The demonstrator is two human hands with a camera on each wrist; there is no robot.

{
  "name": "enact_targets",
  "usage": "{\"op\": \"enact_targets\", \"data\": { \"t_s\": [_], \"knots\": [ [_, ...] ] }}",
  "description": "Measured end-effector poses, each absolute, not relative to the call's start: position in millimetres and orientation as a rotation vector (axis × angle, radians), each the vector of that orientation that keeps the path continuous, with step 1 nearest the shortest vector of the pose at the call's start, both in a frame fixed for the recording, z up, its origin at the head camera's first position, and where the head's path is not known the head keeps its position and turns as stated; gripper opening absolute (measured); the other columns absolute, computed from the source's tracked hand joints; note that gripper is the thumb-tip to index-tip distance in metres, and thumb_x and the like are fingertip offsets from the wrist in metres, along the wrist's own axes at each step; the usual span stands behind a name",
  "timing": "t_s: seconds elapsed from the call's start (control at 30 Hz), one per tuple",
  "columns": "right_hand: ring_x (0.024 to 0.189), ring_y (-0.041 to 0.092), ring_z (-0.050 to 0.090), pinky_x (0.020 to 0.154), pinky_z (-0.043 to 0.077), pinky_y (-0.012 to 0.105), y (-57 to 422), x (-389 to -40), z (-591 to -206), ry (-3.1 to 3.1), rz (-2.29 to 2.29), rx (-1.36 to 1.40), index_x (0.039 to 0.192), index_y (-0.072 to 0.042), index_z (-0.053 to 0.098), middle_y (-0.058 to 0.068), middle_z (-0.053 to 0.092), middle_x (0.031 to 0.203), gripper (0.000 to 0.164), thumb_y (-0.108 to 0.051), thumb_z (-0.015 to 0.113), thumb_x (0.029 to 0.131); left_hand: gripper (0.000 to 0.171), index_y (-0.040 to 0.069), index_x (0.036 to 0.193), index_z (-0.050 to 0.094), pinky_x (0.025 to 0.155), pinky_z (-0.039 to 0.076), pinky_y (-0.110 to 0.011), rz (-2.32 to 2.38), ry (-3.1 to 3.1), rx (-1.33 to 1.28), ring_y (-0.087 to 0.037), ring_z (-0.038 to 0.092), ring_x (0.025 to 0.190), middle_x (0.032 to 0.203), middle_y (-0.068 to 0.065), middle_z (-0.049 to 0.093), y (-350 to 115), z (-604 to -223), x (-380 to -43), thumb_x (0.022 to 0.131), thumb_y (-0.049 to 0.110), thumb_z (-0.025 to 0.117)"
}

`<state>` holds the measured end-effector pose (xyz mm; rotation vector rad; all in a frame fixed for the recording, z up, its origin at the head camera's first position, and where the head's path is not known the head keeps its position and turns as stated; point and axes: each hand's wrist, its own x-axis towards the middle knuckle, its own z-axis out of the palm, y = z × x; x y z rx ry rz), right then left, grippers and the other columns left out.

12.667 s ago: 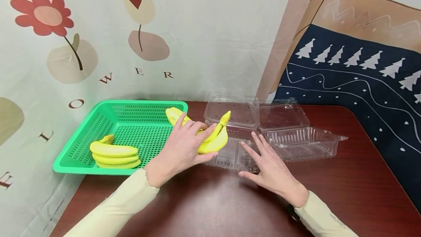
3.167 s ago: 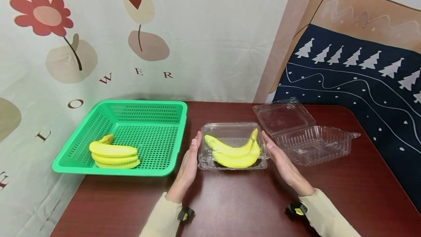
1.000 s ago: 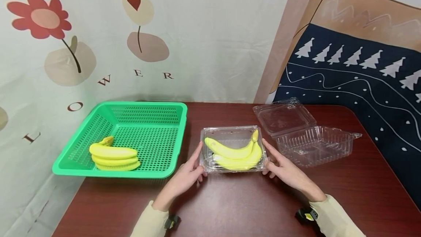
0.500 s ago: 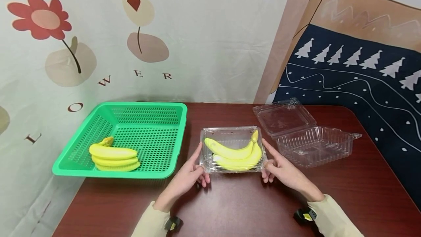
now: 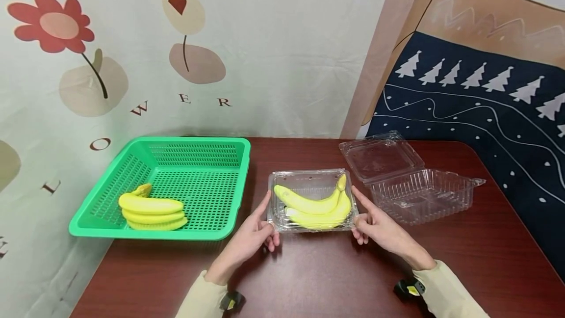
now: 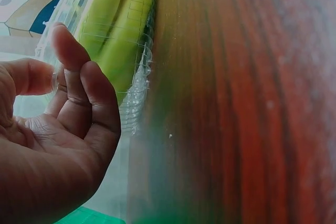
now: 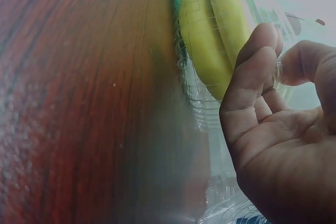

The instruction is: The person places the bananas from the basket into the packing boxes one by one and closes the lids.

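Note:
A clear plastic clamshell container (image 5: 311, 178) lies with its lid down in the middle of the table, with a bunch of bananas (image 5: 309, 203) inside. At its near left corner my left hand (image 5: 245, 240) pinches the rim between thumb and curled fingers, the index finger stretched along the side. My right hand (image 5: 388, 236) does the same at the near right corner. Both wrist views show the pinched plastic edge, between the left thumb (image 6: 37, 77) and fingers, and between the right thumb (image 7: 300, 61) and fingers.
To the left stands a green plastic basket (image 5: 240, 185) holding another bunch of bananas (image 5: 152, 205). A second clear clamshell (image 5: 421, 200) sits with its lid up at the right, close to my right hand. The brown table (image 5: 318, 278) meets a printed cloth backdrop (image 5: 282, 63) behind.
Earlier my left hand carried the bananas over the lifted-lid container. Then they lay inside with the lid lowered and my palms at its sides. Over the last second both hands pinch the corners, almost still.

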<state>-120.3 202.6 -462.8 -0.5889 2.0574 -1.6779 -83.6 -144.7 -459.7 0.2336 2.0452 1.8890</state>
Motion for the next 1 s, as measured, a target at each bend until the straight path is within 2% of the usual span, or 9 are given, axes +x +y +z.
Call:
{"op": "enact_targets", "data": {
  "t_s": [0.4,0.7,1.0],
  "knots": [
    [0.062,0.012,0.058,0.059,0.055,0.029,201.7,-119.5,-462.0,2.046,-1.673,-0.568,0.166,-0.006,-0.002,0.008,0.060,0.073,0.087,0.006,0.051,0.098,0.090,0.019,0.168,0.003,0.057,0.056,-0.028,1.892,2.065,0.234,-0.017,0.060,0.058,0.067,-0.014,0.063,-143.2,-459.8,-83.9,0.095,-0.012,0.046],
    [0.061,0.025,0.063,0.058,0.057,0.034,203.6,-119.8,-466.2,2.074,-1.675,-0.610,0.167,-0.012,0.000,0.012,0.063,0.072,0.083,0.005,0.047,0.100,0.088,0.022,0.168,0.006,0.060,0.057,-0.030,1.890,2.111,0.181,-0.020,0.063,0.061,0.066,-0.013,0.064,-140.3,-460.4,-83.8,0.095,-0.008,0.047],
    [0.058,0.014,0.056,0.053,0.053,0.032,202.5,-118.6,-464.9,2.045,-1.714,-0.602,0.167,-0.011,0.000,0.004,0.056,0.068,0.087,0.007,0.050,0.098,0.090,0.020,0.168,0.011,0.055,0.053,-0.027,1.904,2.135,0.164,-0.017,0.057,0.057,0.061,-0.009,0.057,-139.9,-460.1,-83.2,0.092,-0.010,0.048]
  ]
}}
